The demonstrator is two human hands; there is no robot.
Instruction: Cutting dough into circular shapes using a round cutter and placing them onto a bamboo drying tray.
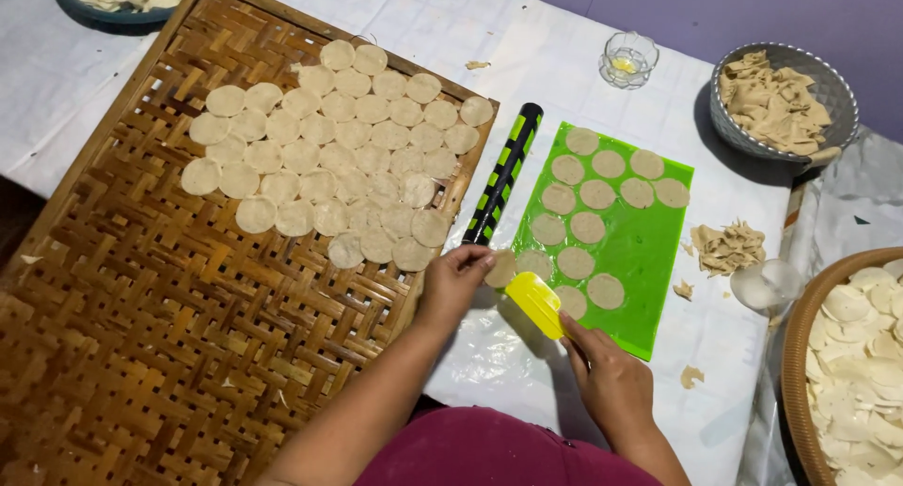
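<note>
Left hand (pixel 453 277) pinches dough disc (pixel 501 268) at mat (pixel 649 251) edge; right hand (pixel 609 378) grips yellow scraper (pixel 536 302), blade angled just beneath disc, tray (pixel 141 288) leftward.

glass cup (pixel 628 59), grey bowl (pixel 828 86) of scraps, black-green rolling pin (pixel 503 174)

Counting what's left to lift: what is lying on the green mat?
On the green mat lie about a dozen flat round dough discs in rows. The yellow scraper in the right hand covers the near-left corner, so anything beneath its blade is hidden.
</note>
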